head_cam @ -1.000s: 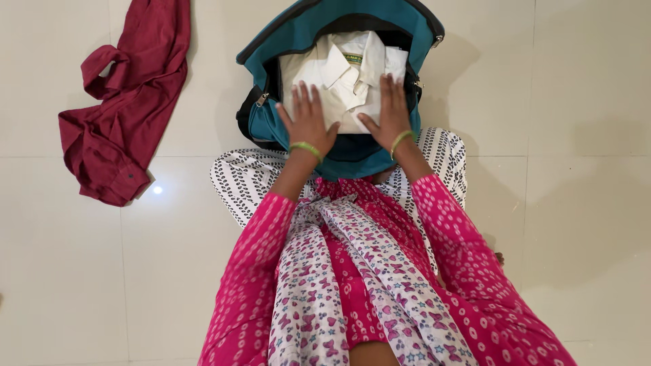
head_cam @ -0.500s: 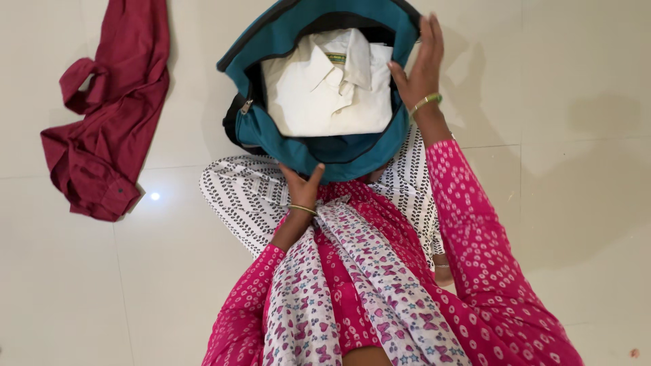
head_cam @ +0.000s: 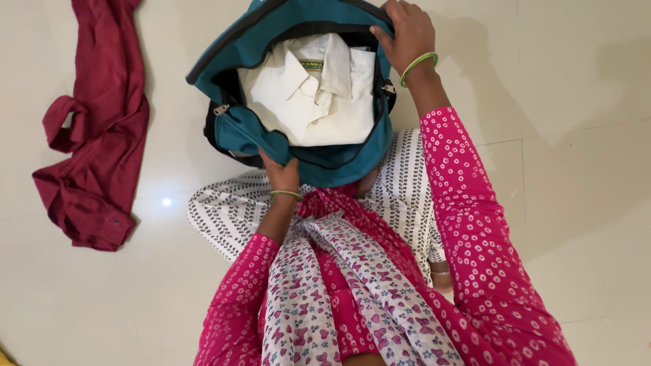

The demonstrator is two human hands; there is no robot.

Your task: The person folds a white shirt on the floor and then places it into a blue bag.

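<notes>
A teal bag [head_cam: 237, 132] with black trim lies open on the floor in front of my lap. Inside it rests a folded white collared shirt [head_cam: 305, 95]. My left hand [head_cam: 279, 173] grips the bag's near rim from below. My right hand [head_cam: 404, 30] grips the bag's far right rim near the zip. Both wrists wear green bangles.
A crumpled maroon shirt [head_cam: 95, 129] lies on the pale tiled floor [head_cam: 569, 122] to the left of the bag. My legs in black-and-white patterned cloth [head_cam: 224, 210] sit under the bag's near edge.
Both hands left the white shirt. The left hand dropped to the bag's near rim and took hold; the right hand rose to the far right rim and closed on it.
</notes>
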